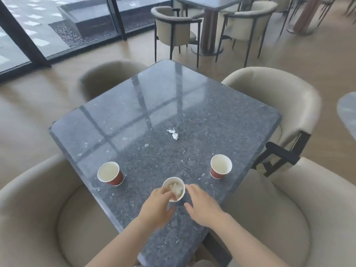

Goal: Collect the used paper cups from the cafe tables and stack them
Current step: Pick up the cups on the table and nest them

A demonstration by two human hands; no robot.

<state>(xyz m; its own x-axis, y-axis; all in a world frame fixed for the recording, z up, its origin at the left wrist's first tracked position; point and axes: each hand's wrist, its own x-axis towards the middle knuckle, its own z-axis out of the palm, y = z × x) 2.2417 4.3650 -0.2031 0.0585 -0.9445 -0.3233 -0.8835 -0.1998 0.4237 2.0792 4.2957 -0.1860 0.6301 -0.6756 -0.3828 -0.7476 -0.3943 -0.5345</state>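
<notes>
Head view, looking down on a dark, speckled, glossy stone bench (192, 105) turned corner-on to you. Three red paper cups stood on it, upright and well apart, none stacked. The left cup (110, 174) and right cup (221, 166) looked empty. The middle cup (174, 189), nearest you by the near corner, held crumpled tissue (176, 187).

Your left hand (157, 206) reached to the middle cup, its fingers (166, 192) curled over the near rim. Blur hid whether they pinched the rim or only touched the tissue, so that could not be told. Your right hand (204, 205) lay just beside the cup's right side, its fingers (192, 188) spread wide and holding nothing.

Judging by this, the task had barely begun. All three cups were left to gather and nest, and the tissue might have blocked stacking into the middle cup. A small paper scrap (173, 133) lay near the bench's middle, well apart from the cups.

Four beige tub chairs (279, 97) ringed the bench. The wood floor (28, 116) ran to a glass wall (57, 26) at the upper left. A far table (212, 2) with similar chairs stood beyond.
</notes>
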